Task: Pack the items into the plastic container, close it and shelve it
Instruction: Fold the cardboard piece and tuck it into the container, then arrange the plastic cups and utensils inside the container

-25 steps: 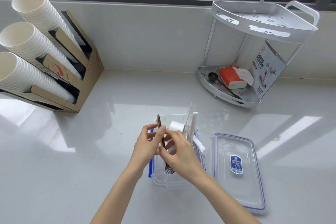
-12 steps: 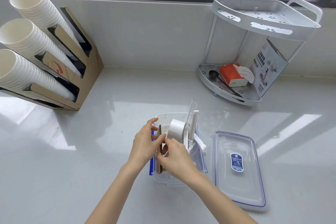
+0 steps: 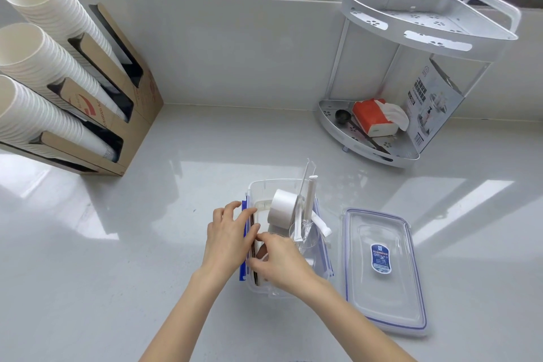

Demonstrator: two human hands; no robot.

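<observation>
A clear plastic container [image 3: 264,184] with blue clips stands open on the counter in front of me. Inside it are a white tape roll [image 3: 281,206], paper-wrapped straws [image 3: 310,197] sticking up, and a brown-handled fork [image 3: 253,231] lying along the left wall. My left hand [image 3: 227,239] rests over the left wall, its thumb against the fork's handle. My right hand [image 3: 283,263] reaches into the container and pinches the same handle; it hides the fork's head. The clear lid [image 3: 382,297] lies flat just to the right.
A white two-tier corner shelf [image 3: 411,47] stands at the back right, with a tissue pack [image 3: 371,116], a black scoop [image 3: 342,117] and a printed box [image 3: 432,103] on its lower tier. A cardboard holder of paper cups [image 3: 97,109] is at the left.
The fork was upright between both hands one second ago; it now lies low along the container's left wall. Both hands moved down with it.
</observation>
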